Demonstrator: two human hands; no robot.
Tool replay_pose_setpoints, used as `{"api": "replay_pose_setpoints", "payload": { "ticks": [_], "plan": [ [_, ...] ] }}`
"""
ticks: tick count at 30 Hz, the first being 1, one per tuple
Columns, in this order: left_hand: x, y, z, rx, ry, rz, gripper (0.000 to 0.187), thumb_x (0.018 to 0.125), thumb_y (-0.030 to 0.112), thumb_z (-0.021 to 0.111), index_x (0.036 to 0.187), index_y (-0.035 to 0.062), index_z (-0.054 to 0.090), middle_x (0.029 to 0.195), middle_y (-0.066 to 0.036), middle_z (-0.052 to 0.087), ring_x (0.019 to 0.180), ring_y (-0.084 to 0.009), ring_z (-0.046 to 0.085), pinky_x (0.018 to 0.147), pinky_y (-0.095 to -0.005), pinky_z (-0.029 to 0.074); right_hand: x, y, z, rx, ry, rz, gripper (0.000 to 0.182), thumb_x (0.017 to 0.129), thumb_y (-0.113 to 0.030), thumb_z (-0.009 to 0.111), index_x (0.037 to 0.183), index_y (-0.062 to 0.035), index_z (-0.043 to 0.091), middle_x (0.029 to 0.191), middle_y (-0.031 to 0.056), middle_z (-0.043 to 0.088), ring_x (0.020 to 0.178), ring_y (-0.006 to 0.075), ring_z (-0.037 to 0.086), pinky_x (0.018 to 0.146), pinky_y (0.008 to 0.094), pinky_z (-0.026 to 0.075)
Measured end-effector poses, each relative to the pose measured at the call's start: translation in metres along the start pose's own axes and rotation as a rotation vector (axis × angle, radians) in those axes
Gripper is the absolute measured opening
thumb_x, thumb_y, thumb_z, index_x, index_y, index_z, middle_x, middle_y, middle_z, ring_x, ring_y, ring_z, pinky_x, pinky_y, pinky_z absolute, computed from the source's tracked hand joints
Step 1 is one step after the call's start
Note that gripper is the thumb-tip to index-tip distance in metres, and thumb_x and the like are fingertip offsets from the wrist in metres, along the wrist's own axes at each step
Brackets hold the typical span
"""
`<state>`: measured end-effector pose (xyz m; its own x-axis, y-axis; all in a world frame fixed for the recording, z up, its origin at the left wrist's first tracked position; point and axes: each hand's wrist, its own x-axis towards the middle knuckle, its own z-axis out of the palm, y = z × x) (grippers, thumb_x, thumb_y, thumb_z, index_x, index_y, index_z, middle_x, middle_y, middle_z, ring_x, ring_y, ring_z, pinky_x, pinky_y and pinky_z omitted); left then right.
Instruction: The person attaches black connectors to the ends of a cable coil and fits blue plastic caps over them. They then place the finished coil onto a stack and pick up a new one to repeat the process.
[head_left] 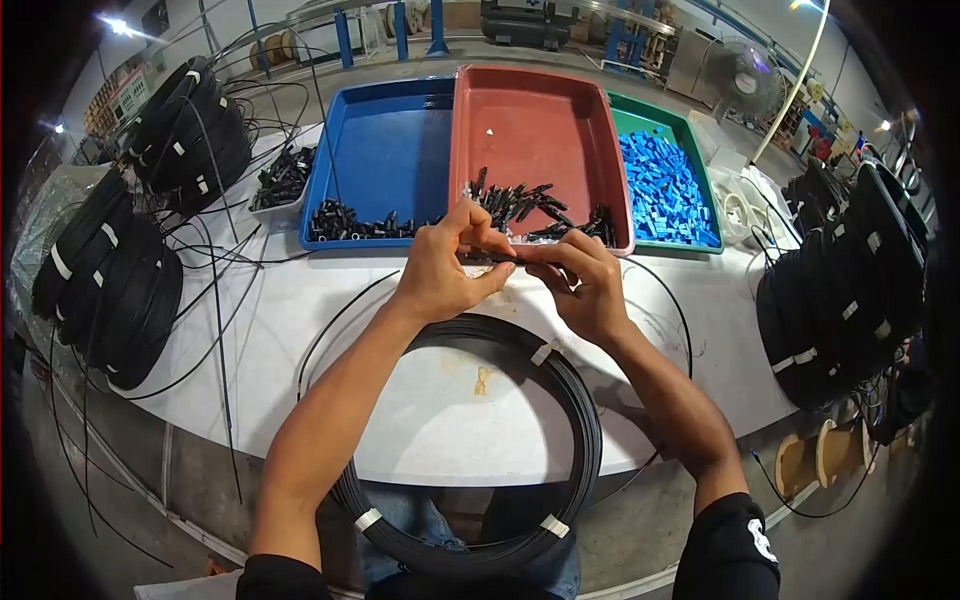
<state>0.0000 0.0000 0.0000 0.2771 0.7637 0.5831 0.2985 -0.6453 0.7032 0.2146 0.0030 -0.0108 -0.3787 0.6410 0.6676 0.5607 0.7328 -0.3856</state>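
Observation:
My left hand (452, 262) and my right hand (588, 283) meet over the table, just in front of the trays. Both are closed, thumbs against fingers, on a small dark cable connector (512, 258); the fingers hide most of it. Below my forearms lies a coil of black cable (590, 420), bound with white tape, overhanging the table's front edge. A loose length of black cable (688, 335) curves up past my right hand. Nearest to my hands, the red tray (540, 120) holds black connector parts (525, 203).
A blue tray (390, 130) with short black parts stands left, a green tray (712, 225) with small blue pieces (665, 190) right. Black cable coils (110, 280) are stacked on the left, more coils (845, 290) on the right. A white container (283, 190) of black parts sits beside the blue tray.

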Motion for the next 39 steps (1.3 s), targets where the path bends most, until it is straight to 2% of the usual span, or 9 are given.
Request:
{"api": "replay_pose_setpoints", "payload": {
  "ticks": [2, 8, 11, 19, 29, 33, 35, 38, 39],
  "plan": [
    [0.000, 0.001, 0.001, -0.026, 0.002, -0.006, 0.046, 0.076, -0.002, 0.077, 0.089, 0.0102, 0.035, 0.092, -0.012, 0.073, 0.090, -0.0144, 0.071, 0.087, -0.0298, 0.055, 0.000, 0.003, 0.002, 0.039, 0.042, -0.029, 0.024, 0.077, 0.001, 0.079, 0.096, -0.0110, 0.074, 0.081, 0.0050, 0.064, 0.075, 0.0189, 0.064, 0.076, 0.0350, 0.052],
    [0.003, 0.002, 0.000, -0.058, 0.063, -0.045, 0.047, 0.076, -0.002, 0.077, 0.087, 0.0111, 0.033, 0.088, -0.012, 0.071, 0.091, -0.0142, 0.070, 0.085, -0.0292, 0.055, 0.003, 0.021, -0.003, 0.285, 0.052, -0.098, 0.019, 0.074, 0.008, 0.076, 0.086, -0.0030, 0.067, 0.084, 0.0073, 0.066, 0.076, 0.0240, 0.068, 0.065, 0.0344, 0.054],
    [0.002, -0.003, -0.002, -0.015, 0.083, -0.041, 0.047, 0.076, 0.000, 0.077, 0.086, 0.0115, 0.033, 0.088, -0.012, 0.070, 0.089, -0.0141, 0.069, 0.085, -0.0294, 0.054, 0.009, 0.024, -0.011, 0.212, 0.040, -0.243, 0.020, 0.074, 0.011, 0.074, 0.085, -0.0017, 0.064, 0.089, 0.0089, 0.069, 0.076, 0.0253, 0.069, 0.065, 0.0340, 0.055],
    [0.000, 0.004, 0.008, -0.059, 0.070, -0.083, 0.048, 0.077, -0.001, 0.078, 0.087, 0.0115, 0.032, 0.087, -0.012, 0.071, 0.087, -0.0122, 0.068, 0.083, -0.0285, 0.054, 0.002, 0.019, -0.004, 0.211, 0.092, -0.149, 0.016, 0.076, 0.009, 0.073, 0.087, -0.0019, 0.067, 0.090, 0.0103, 0.070, 0.083, 0.0270, 0.069, 0.070, 0.0352, 0.055],
    [-0.004, 0.021, 0.020, -0.374, 0.097, -0.306, 0.051, 0.079, -0.004, 0.077, 0.094, 0.0097, 0.031, 0.087, -0.016, 0.073, 0.080, -0.0122, 0.070, 0.072, -0.0241, 0.055, 0.002, 0.015, 0.001, 0.102, 0.260, -0.432, 0.021, 0.070, 0.008, 0.073, 0.087, -0.0024, 0.066, 0.089, 0.0095, 0.069, 0.078, 0.0261, 0.065, 0.067, 0.0355, 0.051],
    [-0.005, 0.029, 0.021, -0.228, 0.112, -0.299, 0.049, 0.079, -0.009, 0.074, 0.095, 0.0082, 0.031, 0.085, -0.017, 0.073, 0.077, -0.0147, 0.072, 0.067, -0.0243, 0.056, 0.002, 0.015, 0.002, 0.080, 0.256, -0.586, 0.021, 0.069, 0.010, 0.069, 0.086, -0.0008, 0.065, 0.088, 0.0115, 0.065, 0.073, 0.0261, 0.062, 0.064, 0.0362, 0.047],
    [-0.008, 0.037, 0.025, 0.055, 0.204, -0.156, 0.048, 0.078, -0.014, 0.070, 0.094, 0.0069, 0.030, 0.083, -0.018, 0.073, 0.074, -0.0175, 0.074, 0.063, -0.0269, 0.058, -0.002, 0.007, 0.004, 0.050, 0.232, -0.544, 0.022, 0.068, 0.010, 0.068, 0.086, -0.0009, 0.065, 0.089, 0.0110, 0.065, 0.074, 0.0255, 0.062, 0.063, 0.0364, 0.045],
    [-0.011, 0.045, 0.033, 0.105, 0.276, -0.034, 0.041, 0.077, -0.016, 0.066, 0.093, 0.0045, 0.034, 0.084, -0.017, 0.073, 0.074, -0.0213, 0.075, 0.063, -0.0295, 0.059, -0.004, -0.006, 0.001, 0.114, 0.247, -0.433, 0.024, 0.068, 0.015, 0.067, 0.087, -0.0006, 0.064, 0.085, 0.0114, 0.067, 0.073, 0.0260, 0.064, 0.064, 0.0361, 0.048],
    [-0.012, 0.042, 0.033, 0.103, 0.276, -0.035, 0.041, 0.077, -0.016, 0.066, 0.093, 0.0045, 0.034, 0.084, -0.017, 0.073, 0.074, -0.0213, 0.075, 0.063, -0.0295, 0.059, -0.005, -0.010, 0.000, 0.202, 0.200, -0.233, 0.023, 0.071, 0.016, 0.067, 0.086, -0.0002, 0.063, 0.083, 0.0110, 0.068, 0.074, 0.0243, 0.065, 0.066, 0.0350, 0.050]
  ]
}}
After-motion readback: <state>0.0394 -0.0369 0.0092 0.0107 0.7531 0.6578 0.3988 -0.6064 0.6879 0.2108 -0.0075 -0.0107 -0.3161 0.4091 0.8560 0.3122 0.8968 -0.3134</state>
